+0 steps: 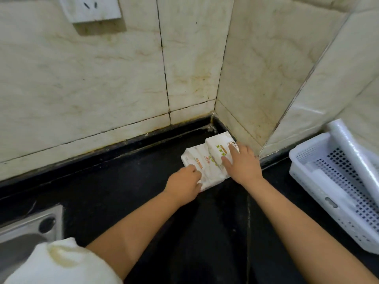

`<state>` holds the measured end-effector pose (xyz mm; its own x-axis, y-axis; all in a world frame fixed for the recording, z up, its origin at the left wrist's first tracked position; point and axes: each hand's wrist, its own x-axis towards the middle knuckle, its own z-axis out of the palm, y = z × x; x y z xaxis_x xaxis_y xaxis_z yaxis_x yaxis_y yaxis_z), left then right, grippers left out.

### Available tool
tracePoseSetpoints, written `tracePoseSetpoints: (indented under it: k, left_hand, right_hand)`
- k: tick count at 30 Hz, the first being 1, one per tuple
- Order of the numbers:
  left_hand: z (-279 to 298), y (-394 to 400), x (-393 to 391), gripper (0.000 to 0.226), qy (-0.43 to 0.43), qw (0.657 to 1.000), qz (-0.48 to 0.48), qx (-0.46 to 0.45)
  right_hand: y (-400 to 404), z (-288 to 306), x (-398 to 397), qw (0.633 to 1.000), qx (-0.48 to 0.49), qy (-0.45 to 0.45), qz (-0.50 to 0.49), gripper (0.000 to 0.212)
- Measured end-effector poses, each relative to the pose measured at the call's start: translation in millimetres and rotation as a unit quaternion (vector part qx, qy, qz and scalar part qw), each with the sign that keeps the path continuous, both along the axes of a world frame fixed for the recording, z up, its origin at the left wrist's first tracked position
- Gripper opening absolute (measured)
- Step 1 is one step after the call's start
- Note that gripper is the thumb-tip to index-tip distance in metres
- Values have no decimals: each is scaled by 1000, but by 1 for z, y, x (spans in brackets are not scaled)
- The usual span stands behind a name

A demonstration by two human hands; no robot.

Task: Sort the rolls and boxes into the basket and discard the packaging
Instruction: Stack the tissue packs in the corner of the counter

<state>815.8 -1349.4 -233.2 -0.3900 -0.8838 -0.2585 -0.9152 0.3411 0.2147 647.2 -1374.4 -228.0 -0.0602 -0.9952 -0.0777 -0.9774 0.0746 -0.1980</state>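
A white wrapped pack of boxes (207, 158) with green and orange print lies on the black counter (123, 181) in the corner by the tiled walls. My left hand (183, 185) grips the pack's near left end, fingers curled on the wrapping. My right hand (243, 163) lies flat on top of its right side, fingers spread. A white perforated plastic basket (320, 181) stands at the right, apart from both hands. A long white roll in clear film (356, 152) leans across the basket's far side.
Tiled walls meet in a corner just behind the pack. A wall socket (90, 7) is at the upper left. A steel sink edge (30, 226) shows at the lower left, with my white sleeve (57, 263) below it.
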Motion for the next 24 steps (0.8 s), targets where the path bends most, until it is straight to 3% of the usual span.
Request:
tracePoseSetpoints:
  k: [3, 11, 18, 24]
  left_hand:
    - [28, 9, 7, 37, 32, 996, 33, -70]
    - [110, 85, -6, 42, 20, 985, -52, -165]
    - [132, 228, -81, 44, 23, 958, -234, -162]
    - [154, 385, -174, 47, 45, 899, -412, -144]
  right_hand:
    - [22, 32, 10, 999, -36, -15, 10, 49]
    - [164, 136, 16, 988, -138, 27, -60, 48]
    - [376, 149, -14, 953, -113, 65, -274, 50]
    - [570, 160, -54, 883, -88, 72, -455, 51]
